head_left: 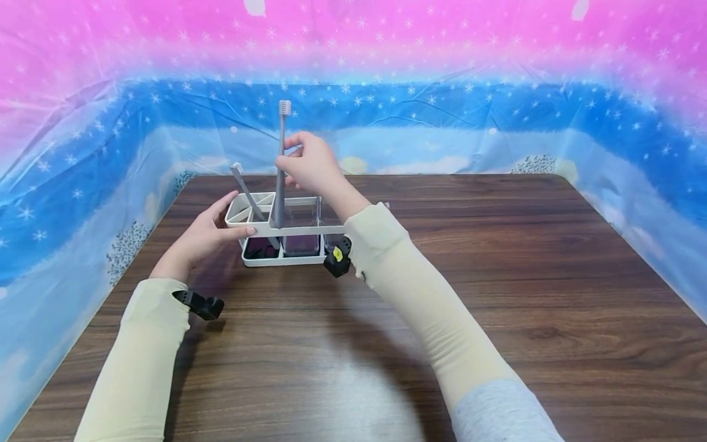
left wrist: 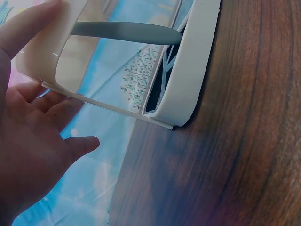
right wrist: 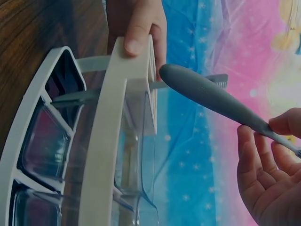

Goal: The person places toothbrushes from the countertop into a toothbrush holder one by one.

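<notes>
My right hand (head_left: 315,162) pinches a grey toothbrush (head_left: 280,199) by its slim neck, bristles up. In the right wrist view the thick lower end of that toothbrush (right wrist: 207,96) points at the top tier of a white two-tier toothbrush holder (head_left: 298,231) and stays outside its slots. A second grey toothbrush (head_left: 248,193) leans in the holder's left part, its handle reaching down to the dark lower tray. My left hand (head_left: 201,239) grips the holder's left end, thumb on the front rim and fingers behind.
Clear cups (right wrist: 44,139) sit in the middle and right parts of the holder. The holder stands on a dark wood table (head_left: 497,294). A pink and blue snowflake-print cloth (head_left: 397,104) surrounds the table's back and sides. Black wrist cameras (head_left: 200,305) are on both sleeves.
</notes>
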`<move>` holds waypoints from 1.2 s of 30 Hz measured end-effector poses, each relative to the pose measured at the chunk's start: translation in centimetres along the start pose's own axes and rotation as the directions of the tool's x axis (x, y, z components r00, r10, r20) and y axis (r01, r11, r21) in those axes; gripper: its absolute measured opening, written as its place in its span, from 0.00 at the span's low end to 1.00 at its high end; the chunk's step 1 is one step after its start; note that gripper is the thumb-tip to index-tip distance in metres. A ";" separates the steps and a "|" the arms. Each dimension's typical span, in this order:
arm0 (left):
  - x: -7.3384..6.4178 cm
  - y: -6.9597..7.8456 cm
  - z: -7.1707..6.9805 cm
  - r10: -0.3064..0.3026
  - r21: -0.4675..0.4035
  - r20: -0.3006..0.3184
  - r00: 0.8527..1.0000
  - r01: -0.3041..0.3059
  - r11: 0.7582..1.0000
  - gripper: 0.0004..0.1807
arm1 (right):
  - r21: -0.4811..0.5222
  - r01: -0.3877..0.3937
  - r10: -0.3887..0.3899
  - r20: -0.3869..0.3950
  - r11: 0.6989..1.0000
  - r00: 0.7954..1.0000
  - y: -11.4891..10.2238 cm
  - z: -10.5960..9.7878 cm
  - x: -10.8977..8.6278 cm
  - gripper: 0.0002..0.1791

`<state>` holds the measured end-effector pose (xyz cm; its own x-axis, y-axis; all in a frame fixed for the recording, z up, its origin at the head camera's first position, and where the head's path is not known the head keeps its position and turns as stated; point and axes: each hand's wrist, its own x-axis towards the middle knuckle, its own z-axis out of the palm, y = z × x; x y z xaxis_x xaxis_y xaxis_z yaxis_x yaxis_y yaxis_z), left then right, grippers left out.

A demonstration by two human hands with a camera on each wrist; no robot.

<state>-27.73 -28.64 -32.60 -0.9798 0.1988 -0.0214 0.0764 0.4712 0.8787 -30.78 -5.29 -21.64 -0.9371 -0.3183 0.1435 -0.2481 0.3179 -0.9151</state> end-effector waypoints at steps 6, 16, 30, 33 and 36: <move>-0.4 0.0 0.1 0.007 -0.012 -0.009 1.000 -0.007 1.000 0.53 | 0.040 0.065 -0.063 -0.041 0.997 0.997 0.4 1.2 0.0 0.12; -0.5 0.1 0.2 0.017 -0.022 -0.007 1.000 -0.017 1.000 0.54 | 0.042 0.140 -0.134 -0.114 0.989 0.984 1.0 2.0 -0.1 0.12; -0.5 0.3 0.2 0.021 -0.006 -0.006 1.000 -0.021 1.000 0.53 | -0.034 0.116 -0.119 -0.084 0.993 0.989 2.5 3.0 -0.2 0.11; -0.6 0.4 0.3 0.018 0.009 -0.005 1.000 -0.018 1.000 0.54 | -0.052 0.113 -0.117 -0.081 0.992 0.990 2.9 3.3 -0.2 0.11; -0.6 0.4 0.3 0.018 0.021 -0.008 1.000 -0.018 1.000 0.53 | -0.079 0.108 -0.114 -0.075 0.991 0.991 3.1 3.6 -0.3 0.11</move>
<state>-27.08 -28.35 -32.38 -0.9797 0.2006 -0.0014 0.0982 0.4859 0.8685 -30.39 -7.44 -25.90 -0.9186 -0.2847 0.2742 -0.3661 0.3513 -0.8617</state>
